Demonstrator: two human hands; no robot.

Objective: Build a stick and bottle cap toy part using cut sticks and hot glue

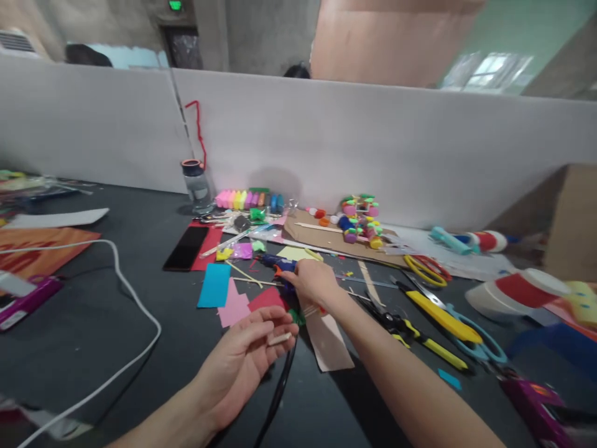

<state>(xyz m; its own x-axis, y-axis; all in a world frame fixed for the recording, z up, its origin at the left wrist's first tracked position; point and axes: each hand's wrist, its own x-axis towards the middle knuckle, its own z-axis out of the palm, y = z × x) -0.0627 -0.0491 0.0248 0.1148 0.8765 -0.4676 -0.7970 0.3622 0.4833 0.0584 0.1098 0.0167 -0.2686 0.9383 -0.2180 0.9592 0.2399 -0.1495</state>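
My left hand (254, 348) is palm up with curled fingers. A short pale stick piece (280, 339), which looks wooden, lies across the fingers. Just beyond it, my right hand (314, 283) is closed around the handle of a blue glue gun (282, 264) with an orange trigger. The nozzle points left, and part of the gun is hidden by the hand. A black cord (280, 386) runs from below the gun toward me. Under my right wrist lies a pale strip of card (329, 342). Red paper (268, 300) and pink paper (234, 305) lie beyond my left fingers.
Pliers (420, 339), a yellow cutter (443, 314) and scissors (480, 339) lie right of my right arm, near a paper cup (515, 292). A phone (186, 247), a bottle (196, 186) and clay blocks (249, 199) stand or lie behind. A white cable (135, 295) loops at left.
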